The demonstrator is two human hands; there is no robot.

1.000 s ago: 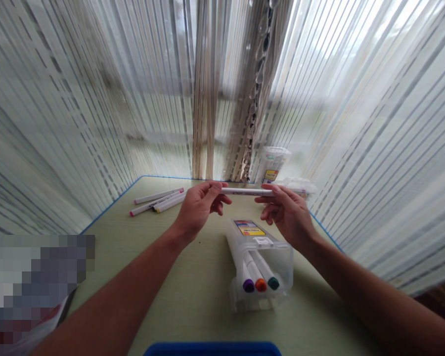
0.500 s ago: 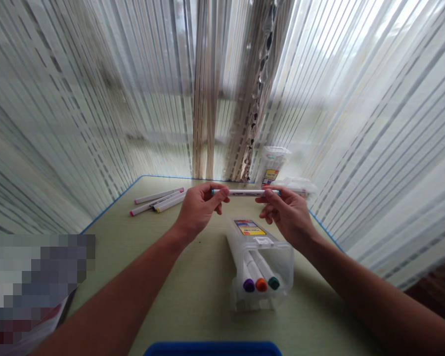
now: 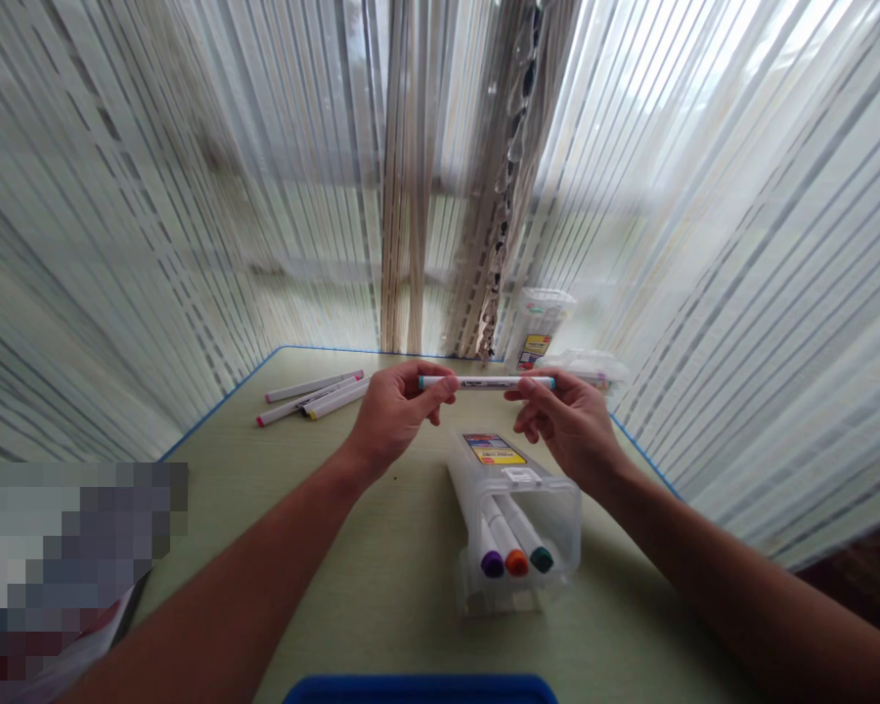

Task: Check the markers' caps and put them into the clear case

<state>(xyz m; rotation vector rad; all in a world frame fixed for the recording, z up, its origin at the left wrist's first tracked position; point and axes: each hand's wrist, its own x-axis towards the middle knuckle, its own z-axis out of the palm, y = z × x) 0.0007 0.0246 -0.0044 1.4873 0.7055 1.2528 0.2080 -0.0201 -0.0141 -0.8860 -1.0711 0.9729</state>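
Observation:
My left hand and my right hand each pinch one end of a white marker with teal caps, held level above the table. Just below it lies a clear plastic marker case on its side, with three markers inside showing purple, orange and dark green caps. Several loose white markers lie on the table to the left of my left hand.
A pale green table with a blue edge is closed in by sheer striped curtains. A clear tub and a clear lid stand at the back right. A blue object sits at the near edge.
The marker has slid left between my hands, so both teal ends now show. My hands have stayed almost in place.

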